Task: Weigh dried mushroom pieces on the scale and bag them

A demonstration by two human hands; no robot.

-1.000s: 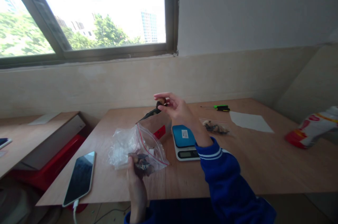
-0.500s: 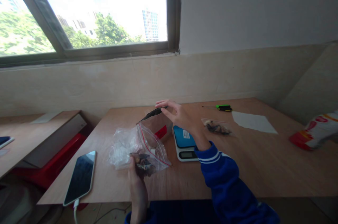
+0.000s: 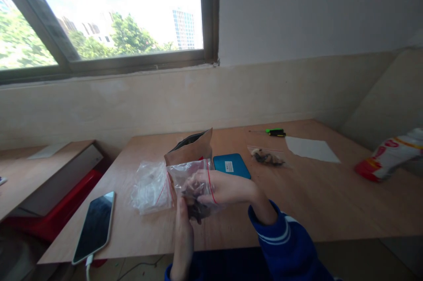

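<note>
My left hand (image 3: 183, 228) grips a clear zip bag (image 3: 193, 168) with a red seal line from below. Dark brown dried pieces (image 3: 195, 211) lie in the bottom of it. My right hand (image 3: 221, 186) reaches through the bag's mouth from the right. Its fingers show only dimly through the shiny plastic, close above the pieces; whether they hold any cannot be made out. Behind the bag stands a brown paper pouch (image 3: 190, 150) with its top gaping. A kitchen scale with a blue top (image 3: 238, 164) sits just beyond my right hand, its front hidden.
Empty clear zip bags (image 3: 150, 188) lie left of my hands, then a phone (image 3: 95, 227) on a cable. A filled zip bag (image 3: 267, 156), screwdrivers (image 3: 276, 132), white paper (image 3: 312, 149) and a red-and-white package (image 3: 385, 157) are on the right. A red stool (image 3: 49, 215) stands left of the table.
My right hand has come down from the paper pouch's rim into the zip bag. The left hand has shifted slightly right with that bag, apart from the pile of empty bags.
</note>
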